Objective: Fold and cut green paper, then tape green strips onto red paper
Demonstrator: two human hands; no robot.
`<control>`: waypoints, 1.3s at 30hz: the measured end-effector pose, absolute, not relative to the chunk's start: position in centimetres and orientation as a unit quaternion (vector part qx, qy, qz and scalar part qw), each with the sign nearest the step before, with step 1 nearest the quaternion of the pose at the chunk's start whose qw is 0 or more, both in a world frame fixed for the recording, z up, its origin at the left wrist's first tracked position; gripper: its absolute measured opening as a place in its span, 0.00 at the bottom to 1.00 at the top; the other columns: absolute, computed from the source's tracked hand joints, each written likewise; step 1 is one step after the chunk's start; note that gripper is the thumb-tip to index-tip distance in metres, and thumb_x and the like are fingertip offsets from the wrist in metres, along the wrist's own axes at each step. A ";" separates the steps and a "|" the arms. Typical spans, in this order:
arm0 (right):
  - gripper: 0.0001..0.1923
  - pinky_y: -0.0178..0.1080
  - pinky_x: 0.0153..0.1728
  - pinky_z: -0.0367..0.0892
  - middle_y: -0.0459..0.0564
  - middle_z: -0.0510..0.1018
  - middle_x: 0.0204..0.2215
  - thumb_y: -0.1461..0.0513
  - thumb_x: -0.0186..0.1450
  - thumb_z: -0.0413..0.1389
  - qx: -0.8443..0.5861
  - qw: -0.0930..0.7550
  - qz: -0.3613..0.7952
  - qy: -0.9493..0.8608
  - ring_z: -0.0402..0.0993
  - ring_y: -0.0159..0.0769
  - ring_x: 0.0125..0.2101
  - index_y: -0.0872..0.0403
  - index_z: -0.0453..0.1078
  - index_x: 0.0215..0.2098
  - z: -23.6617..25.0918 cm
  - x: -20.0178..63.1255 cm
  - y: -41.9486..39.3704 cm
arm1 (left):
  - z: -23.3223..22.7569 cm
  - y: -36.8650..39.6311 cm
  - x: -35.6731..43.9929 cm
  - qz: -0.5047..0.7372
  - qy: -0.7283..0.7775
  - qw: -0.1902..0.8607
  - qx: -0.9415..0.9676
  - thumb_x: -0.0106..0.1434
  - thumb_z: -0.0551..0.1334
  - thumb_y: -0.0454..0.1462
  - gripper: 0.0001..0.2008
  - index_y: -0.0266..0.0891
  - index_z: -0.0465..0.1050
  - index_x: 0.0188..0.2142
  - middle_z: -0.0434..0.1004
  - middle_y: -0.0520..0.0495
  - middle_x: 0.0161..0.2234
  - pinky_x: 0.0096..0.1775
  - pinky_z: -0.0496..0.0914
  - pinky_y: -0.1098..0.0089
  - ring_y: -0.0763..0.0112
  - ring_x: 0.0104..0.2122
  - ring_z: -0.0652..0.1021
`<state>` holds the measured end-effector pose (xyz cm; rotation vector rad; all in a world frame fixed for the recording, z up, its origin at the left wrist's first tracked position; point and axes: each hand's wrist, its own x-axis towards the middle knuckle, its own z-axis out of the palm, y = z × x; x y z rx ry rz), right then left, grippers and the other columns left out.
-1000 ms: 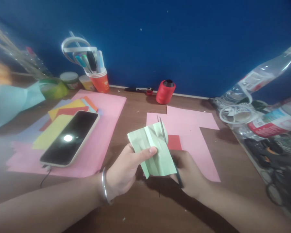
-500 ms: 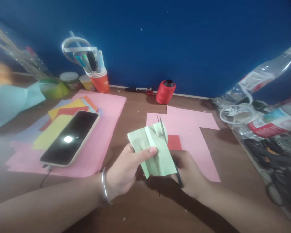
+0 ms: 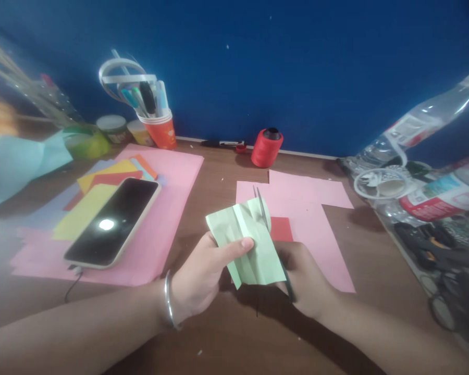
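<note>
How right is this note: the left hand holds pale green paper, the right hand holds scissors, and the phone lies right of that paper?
Only the phone is wrongly placed: the head view shows it left of the pale green paper. The left hand does hold that paper, and the right hand holds the scissors.

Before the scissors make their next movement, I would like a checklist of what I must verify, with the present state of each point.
1. Left hand holds green paper: ok.
2. Right hand holds scissors: ok.
3. Left thumb apart from visible blades: ok.
4. Left fingertips behind paper, away from blades: cannot tell, hidden.
5. Green paper smooth: not ok, creased.
</note>
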<state>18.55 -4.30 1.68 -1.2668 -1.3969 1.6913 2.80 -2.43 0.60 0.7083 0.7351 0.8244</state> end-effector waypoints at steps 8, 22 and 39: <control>0.02 0.34 0.21 0.61 0.44 0.70 0.18 0.65 0.53 0.58 -0.484 0.297 0.638 -0.520 0.66 0.33 0.23 0.58 0.71 0.25 1.9 18.5 -4.2 | 0.6 -2.5 2.9 0.385 0.331 0.797 0.327 0.59 0.60 0.34 0.07 0.38 0.73 0.38 0.78 0.48 0.34 0.37 0.71 0.72 0.68 0.35 0.77; 0.03 0.34 0.23 0.62 0.44 0.70 0.19 0.68 0.54 0.56 -0.467 0.308 0.632 -0.536 0.66 0.33 0.23 0.57 0.70 0.25 1.8 18.6 -4.2 | 0.5 -2.5 2.8 0.381 0.332 0.797 0.332 0.59 0.59 0.35 0.07 0.38 0.72 0.38 0.77 0.48 0.35 0.37 0.71 0.71 0.70 0.34 0.77; 0.04 0.32 0.22 0.62 0.45 0.76 0.25 0.68 0.56 0.56 -0.467 0.322 0.616 -0.547 0.67 0.31 0.23 0.57 0.73 0.29 1.6 18.5 -4.2 | 0.4 -2.5 2.8 0.377 0.328 0.801 0.331 0.58 0.61 0.34 0.10 0.37 0.72 0.40 0.77 0.45 0.35 0.36 0.71 0.70 0.70 0.32 0.77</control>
